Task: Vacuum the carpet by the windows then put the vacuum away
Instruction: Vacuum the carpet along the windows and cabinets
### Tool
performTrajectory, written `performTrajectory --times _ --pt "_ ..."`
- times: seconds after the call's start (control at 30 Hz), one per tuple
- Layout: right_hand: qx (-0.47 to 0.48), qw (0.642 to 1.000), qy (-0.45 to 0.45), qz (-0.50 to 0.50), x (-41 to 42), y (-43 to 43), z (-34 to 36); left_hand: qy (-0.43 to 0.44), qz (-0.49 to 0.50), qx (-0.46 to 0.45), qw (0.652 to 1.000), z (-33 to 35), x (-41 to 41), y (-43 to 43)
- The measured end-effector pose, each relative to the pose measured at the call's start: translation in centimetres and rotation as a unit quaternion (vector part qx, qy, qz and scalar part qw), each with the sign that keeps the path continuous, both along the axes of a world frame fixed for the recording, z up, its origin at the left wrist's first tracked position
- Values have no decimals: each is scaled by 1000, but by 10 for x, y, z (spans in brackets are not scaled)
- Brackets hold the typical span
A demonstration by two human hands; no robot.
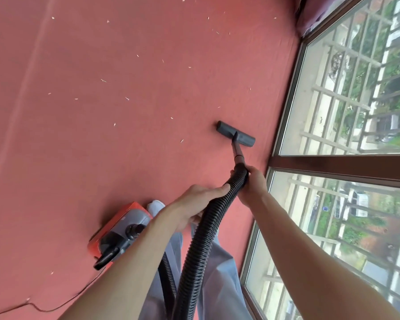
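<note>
The vacuum's grey floor head point(236, 134) sits flat on the red carpet point(125, 135), close to the foot of the windows point(346, 88), with its short dark wand point(238, 154) slanting back toward the person. The black ribbed hose point(207, 232) joins the wand, and the right hand point(253, 184) is wrapped round the hose at that joint, fingers curled tight on it. Just below, the left hand point(198, 200) grips the hose from the other side, fingers closed over the top of it. From there the hose drops past grey trouser legs point(219, 273) and loops back up to the orange and grey canister point(123, 227), which rests on the carpet beside a white-socked foot point(156, 206). A thin dark cord point(32, 304) trails from the canister across the carpet to the lower left. Small pale scraps point(103, 80) lie scattered over the carpet ahead of and to the left of the floor head. Through the glass I can see white railing bars point(333, 95) and greenery outside.
</note>
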State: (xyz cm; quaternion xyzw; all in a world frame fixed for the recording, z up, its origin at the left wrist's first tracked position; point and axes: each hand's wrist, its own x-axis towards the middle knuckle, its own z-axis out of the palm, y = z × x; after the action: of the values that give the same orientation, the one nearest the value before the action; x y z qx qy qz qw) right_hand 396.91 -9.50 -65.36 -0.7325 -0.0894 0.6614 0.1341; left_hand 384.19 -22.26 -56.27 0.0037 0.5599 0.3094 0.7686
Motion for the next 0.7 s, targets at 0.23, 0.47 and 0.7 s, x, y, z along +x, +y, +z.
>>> performTrajectory --times 0.23,0.47,0.7 --pt "-35 999 10 -13 21 -18 15 -25 -72 21 997 13 -15 5" --pt "-38 999 22 -9 25 -17 -12 -2 -55 -7 998 -18 2 1" --pt "-17 996 -8 85 28 11 -13 -38 -27 15 999 -22 29 7"
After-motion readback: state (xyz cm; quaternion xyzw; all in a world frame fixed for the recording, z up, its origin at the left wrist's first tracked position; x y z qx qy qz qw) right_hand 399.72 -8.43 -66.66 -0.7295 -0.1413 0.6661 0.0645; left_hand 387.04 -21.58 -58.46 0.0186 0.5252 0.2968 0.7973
